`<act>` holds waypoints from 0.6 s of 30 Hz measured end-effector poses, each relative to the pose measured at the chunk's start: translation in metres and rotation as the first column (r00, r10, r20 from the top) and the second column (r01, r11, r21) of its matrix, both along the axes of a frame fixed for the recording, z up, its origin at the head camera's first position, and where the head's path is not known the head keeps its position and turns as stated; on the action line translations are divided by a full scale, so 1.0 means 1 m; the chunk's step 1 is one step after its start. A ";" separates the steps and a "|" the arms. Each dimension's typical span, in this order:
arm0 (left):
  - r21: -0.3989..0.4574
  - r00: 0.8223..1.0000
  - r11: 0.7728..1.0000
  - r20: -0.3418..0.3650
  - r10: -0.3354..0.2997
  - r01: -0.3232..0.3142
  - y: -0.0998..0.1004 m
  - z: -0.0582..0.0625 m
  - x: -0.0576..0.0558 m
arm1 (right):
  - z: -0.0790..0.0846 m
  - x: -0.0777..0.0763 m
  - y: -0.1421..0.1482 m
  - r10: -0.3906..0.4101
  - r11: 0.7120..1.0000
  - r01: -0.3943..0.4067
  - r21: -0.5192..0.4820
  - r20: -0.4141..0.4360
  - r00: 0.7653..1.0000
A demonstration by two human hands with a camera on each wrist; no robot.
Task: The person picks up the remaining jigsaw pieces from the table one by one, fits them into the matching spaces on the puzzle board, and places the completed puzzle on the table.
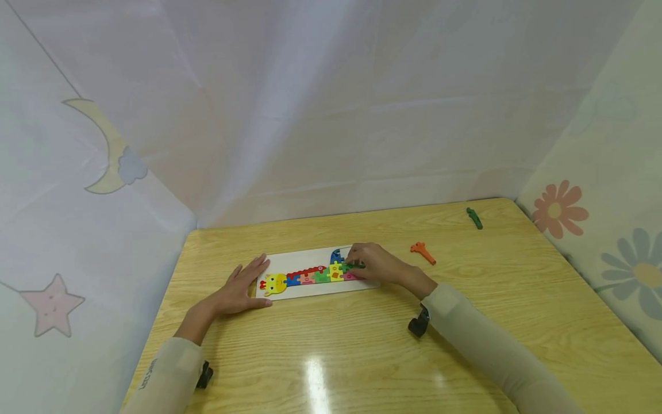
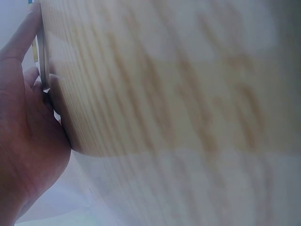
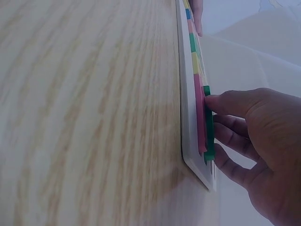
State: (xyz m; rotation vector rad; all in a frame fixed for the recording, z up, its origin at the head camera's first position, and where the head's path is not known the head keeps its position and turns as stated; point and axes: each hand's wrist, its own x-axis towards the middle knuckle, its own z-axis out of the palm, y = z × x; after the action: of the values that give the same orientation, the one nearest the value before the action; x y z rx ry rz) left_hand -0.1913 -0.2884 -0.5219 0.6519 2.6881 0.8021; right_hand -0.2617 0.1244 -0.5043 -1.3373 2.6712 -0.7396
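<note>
Clock faces as in head view, 12 = far side.

Giraffe puzzle board (image 1: 295, 260) lies flat on the bench (image 1: 289, 345), long axis roughly 9 to 3. Yellow giraffe head (image 1: 274, 283) at its 9 end, coloured neck and body pieces running toward 3.

Left hand (image 1: 240, 290): at the board's 9 end, fingers spread wide and resting on it, thumb along the near corner. Holds nothing.

Right hand (image 1: 374, 264): over the board's 3 end, fingers narrow, thumb and fingertips pinching a green piece (image 3: 209, 129). That piece lies against the pink piece (image 3: 200, 113) in the right wrist view; can't tell if it's seated, hand covers most of it. Blue piece (image 1: 336, 257) sits just off the right hand, between 9 and 10.

Off the board, from the right hand: orange piece (image 1: 424, 253) near 3, dark green piece (image 1: 473, 218) farther out near 2. Both lie on the bench.
</note>
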 end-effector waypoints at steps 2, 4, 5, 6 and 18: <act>0.005 1.000 1.000 0.002 0.000 0.000 0.000 0.000 0.000 | -0.001 0.000 0.000 -0.001 1.000 0.001 -0.001 0.003 1.000; 0.004 1.000 1.000 0.004 0.000 0.000 0.000 0.001 0.000 | -0.001 -0.001 0.000 0.000 1.000 0.001 -0.002 0.007 1.000; 0.005 1.000 1.000 0.005 0.001 -0.001 0.000 0.001 0.000 | -0.001 -0.001 0.000 0.000 1.000 0.000 -0.002 0.008 1.000; 0.005 1.000 1.000 0.006 0.000 0.000 0.000 0.000 0.000 | -0.001 -0.001 0.000 0.000 1.000 0.000 -0.002 0.010 1.000; -0.001 1.000 1.000 0.008 0.000 0.000 0.000 0.001 0.001 | -0.003 0.003 0.002 -0.012 0.999 0.013 0.038 -0.016 1.000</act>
State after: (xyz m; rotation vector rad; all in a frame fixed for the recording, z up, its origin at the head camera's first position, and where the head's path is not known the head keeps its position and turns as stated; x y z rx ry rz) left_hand -0.1905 -0.2880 -0.5207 0.6468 2.6813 0.8014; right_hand -0.2589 0.1261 -0.5077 -1.3239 2.6940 -0.6782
